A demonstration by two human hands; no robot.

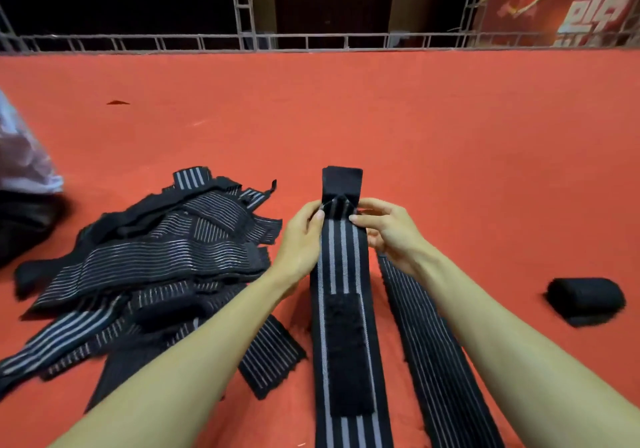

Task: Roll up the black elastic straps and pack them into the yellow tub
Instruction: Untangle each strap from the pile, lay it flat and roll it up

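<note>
Right now the left hand (300, 236) and right hand (388, 229) pinch the strap (341, 264) edges at its far fold, where uneven tension could skew the roll.

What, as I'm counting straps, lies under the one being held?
Red carpet shows round the held strap; another strap lies beside it, right. Directly beneath is hidden.

- The striped strap (341, 274) runs off the bottom edge, so its near end is unseen.
- A second strap (440, 350) beside it is partly covered by the right forearm (502, 336) and is also cut off below.
- The pile of straps (156, 257) buries its lower pieces (no count possible).
- The black roll (585, 300) is blurred.
- A white and black shape (24, 170) is cut off by the left edge and cannot be identified.
</note>
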